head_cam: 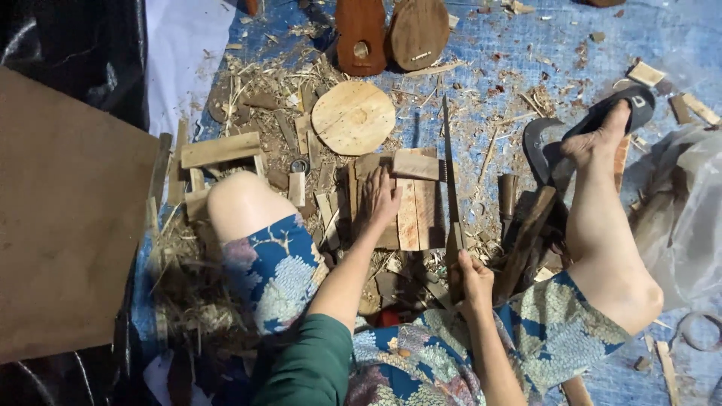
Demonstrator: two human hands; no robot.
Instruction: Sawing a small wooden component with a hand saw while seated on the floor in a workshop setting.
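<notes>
A person sits on a blue tarp, seen from above. The left hand (380, 199) lies flat, fingers spread, pressing down on a pale wooden slab (417, 214) on the ground between the knees. The right hand (474, 280) is closed around the handle of a long thin blade (449, 169), which stands along the slab's right edge, tip pointing away. The handle itself is hidden inside the fist.

A smaller wood block (416, 165) rests on the slab's far end. Beyond it lies a round wooden disc (353, 117), ringed by shavings. Two dark, rounded wooden pieces (391, 34) are cut off at the top edge. A curved sickle blade (538, 146) lies beside the sandalled right foot (602, 135). A brown board (68, 218) fills the left side, and crumpled clear plastic (692, 203) the right.
</notes>
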